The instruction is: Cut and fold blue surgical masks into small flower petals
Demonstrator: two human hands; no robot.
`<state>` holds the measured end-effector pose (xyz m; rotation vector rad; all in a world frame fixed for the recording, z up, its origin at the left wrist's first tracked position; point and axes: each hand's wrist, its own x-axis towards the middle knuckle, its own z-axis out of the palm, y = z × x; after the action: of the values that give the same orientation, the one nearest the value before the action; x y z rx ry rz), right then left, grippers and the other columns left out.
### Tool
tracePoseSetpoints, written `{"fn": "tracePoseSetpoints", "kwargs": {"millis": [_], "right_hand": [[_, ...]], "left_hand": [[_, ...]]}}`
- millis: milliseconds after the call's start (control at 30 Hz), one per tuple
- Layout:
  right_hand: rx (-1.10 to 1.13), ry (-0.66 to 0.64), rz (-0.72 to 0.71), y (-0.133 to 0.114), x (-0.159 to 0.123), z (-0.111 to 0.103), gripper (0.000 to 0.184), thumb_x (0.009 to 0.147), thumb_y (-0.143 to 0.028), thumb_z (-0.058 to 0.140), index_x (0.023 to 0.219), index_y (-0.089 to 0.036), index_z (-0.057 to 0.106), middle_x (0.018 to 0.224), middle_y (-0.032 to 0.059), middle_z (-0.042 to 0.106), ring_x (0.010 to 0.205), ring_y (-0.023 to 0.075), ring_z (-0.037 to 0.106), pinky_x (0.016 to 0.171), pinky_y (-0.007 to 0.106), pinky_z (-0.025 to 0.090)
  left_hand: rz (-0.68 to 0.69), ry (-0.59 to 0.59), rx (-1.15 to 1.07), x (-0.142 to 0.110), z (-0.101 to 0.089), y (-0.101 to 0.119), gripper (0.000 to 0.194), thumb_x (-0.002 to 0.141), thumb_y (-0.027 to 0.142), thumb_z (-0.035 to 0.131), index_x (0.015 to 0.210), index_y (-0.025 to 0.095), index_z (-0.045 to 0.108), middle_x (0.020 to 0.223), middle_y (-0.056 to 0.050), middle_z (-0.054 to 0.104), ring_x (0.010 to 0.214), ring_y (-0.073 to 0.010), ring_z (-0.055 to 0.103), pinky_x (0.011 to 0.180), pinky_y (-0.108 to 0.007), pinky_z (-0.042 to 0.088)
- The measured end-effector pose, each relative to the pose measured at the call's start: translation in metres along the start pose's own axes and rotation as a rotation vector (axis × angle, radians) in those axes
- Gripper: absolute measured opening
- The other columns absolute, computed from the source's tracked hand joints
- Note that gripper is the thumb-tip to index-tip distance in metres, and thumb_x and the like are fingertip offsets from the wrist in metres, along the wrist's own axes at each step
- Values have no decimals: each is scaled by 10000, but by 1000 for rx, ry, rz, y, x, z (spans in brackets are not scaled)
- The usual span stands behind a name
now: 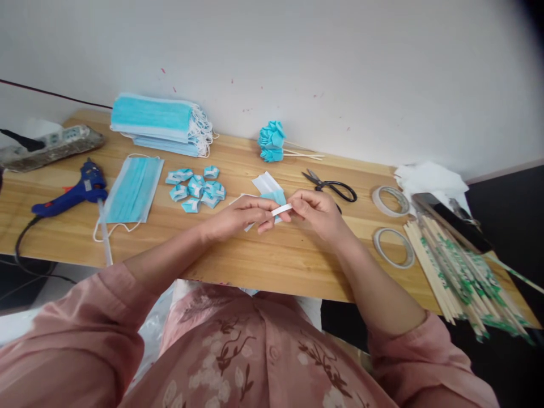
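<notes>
Pale wall (297, 68) stands behind a wood-grained table (272, 260), with the fingers of both hands above its middle. Left hand (238, 218) pinches one end of a narrow white strip (281, 210) between thumb and fingers; right hand (318, 212) pinches the other end, so that the strip spans the two sets of fingertips. Just beyond the fingers, partly hidden by them, lies a blue-and-white piece (267, 184). Scissors (318, 183) rest just beyond the right fingers; blue flowers (272, 136) on thin sticks lie farther beyond, near the wall. Left of the left fingers is a cluster of folded blue pieces (196, 187); farther left are a flat mask (135, 190) and a glue gun (70, 195), with a mask stack (153, 116) beyond. Right of the right fingers are two tape rolls (378, 201), then a phone (450, 221) and a bundle of sticks (463, 272).
</notes>
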<state>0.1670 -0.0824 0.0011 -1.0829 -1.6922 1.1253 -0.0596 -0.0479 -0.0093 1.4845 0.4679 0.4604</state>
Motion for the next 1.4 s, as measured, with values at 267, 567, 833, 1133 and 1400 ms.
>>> {"fn": "tracePoseSetpoints", "kwargs": {"millis": [267,567,833,1133,1400], "right_hand": [[57,47,-25,5,-1,0,539,982,-596,611,627,-194,553,579,-34,460,550,105,386,560,278,307],[-137,104,-121,-6,-5,2,490,1001,-578,578,699,-197,636,567,-31,480,527,111,406,532,283,296],[-353,133,-320,-13,-10,4,430,1042,-423,547,691,-193,640,544,-36,477,483,93,383,498,270,284],[-469,120,-536,-12,-9,7,349,1022,-262,569,688,-187,637,505,-52,493,449,75,390,474,241,300],[-507,92,-553,-11,-12,8,336,1040,-289,549,742,-191,669,522,-42,551,458,82,445,489,238,342]], "left_hand": [[26,-37,-63,0,-2,1,356,852,282,552,1115,163,759,665,11,536,674,-151,454,714,-312,366],[8,8,-43,0,1,1,295,920,373,574,1008,157,754,675,2,538,663,-138,459,636,-283,334],[51,-39,35,-2,1,5,286,954,388,576,950,152,738,648,26,525,614,-104,433,628,-259,331],[30,-44,123,-1,1,12,292,939,384,594,842,150,740,609,40,475,589,-95,406,588,-246,304],[62,-21,181,-2,-1,11,283,889,390,624,786,157,746,630,33,517,611,-94,422,588,-240,294]]}}
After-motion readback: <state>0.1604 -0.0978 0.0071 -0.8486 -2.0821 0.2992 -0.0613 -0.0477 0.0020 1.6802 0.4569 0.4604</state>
